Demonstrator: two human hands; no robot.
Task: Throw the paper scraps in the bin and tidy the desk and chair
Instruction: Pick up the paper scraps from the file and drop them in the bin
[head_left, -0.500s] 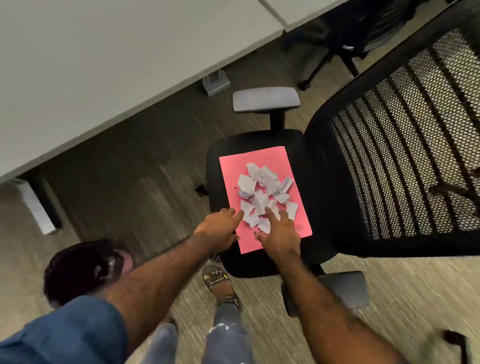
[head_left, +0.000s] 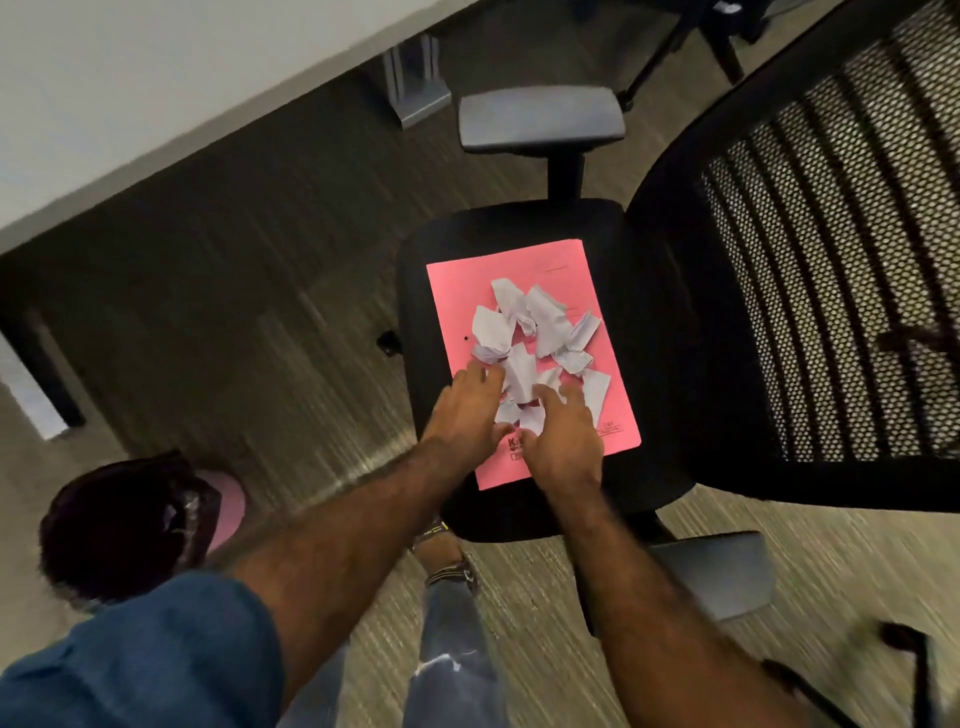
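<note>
Desk (head_left: 130, 78): upper left. Chair (head_left: 670, 332): centre, seat carrying a pink folder (head_left: 462, 291). Bin (head_left: 119, 525): on the floor, lower left. Scraps (head_left: 540, 332): piled on the folder. Left hand (head_left: 465, 415) and right hand (head_left: 563, 441): open, fingers spread, touching the pile's near edge.

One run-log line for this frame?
phase: gathering | hands: left hand, right hand on white paper scraps | support: pink folder on black chair seat

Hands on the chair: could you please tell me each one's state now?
Left hand: open, on the paper scraps.
Right hand: open, holding nothing.
</note>
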